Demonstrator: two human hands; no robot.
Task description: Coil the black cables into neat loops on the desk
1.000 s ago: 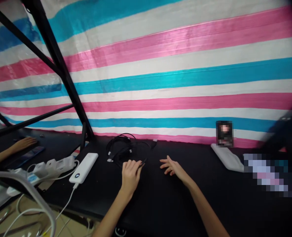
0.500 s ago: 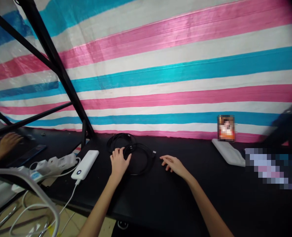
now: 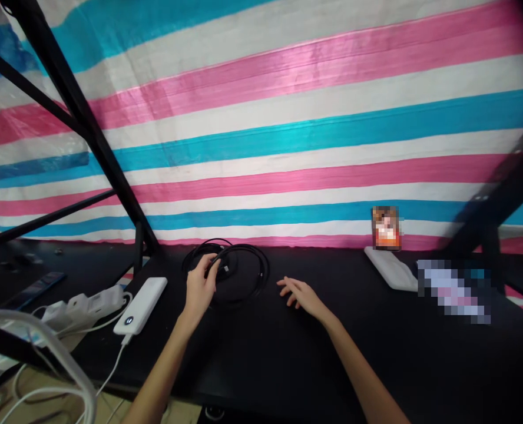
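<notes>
A looped black cable (image 3: 265, 272) is pinched at its left side between the thumb and fingers of my left hand (image 3: 199, 287). The loop is tilted up at its near-left part; whether all of it is off the table I cannot tell. Another black cable coil (image 3: 189, 253) lies just behind that hand, partly hidden by it, with small connector ends showing near the middle. To the right of the loop, my right hand (image 3: 304, 295) is held over the black table (image 3: 252, 359), palm down, fingers loosely bent and apart, touching no cable.
On the left lie a white power bank (image 3: 142, 306) with a white cable plugged in, a crowded power strip (image 3: 87, 309) and a phone (image 3: 40, 288). A light grey rest-like object (image 3: 391, 271) sits to the right. Black frame bars (image 3: 96, 138) slant before a striped sheet (image 3: 288, 132).
My left hand has closed on the black cable loop and raised it slightly. My right hand keeps its pose. The view has shifted a little right, and another person's hand at far left is gone from sight.
</notes>
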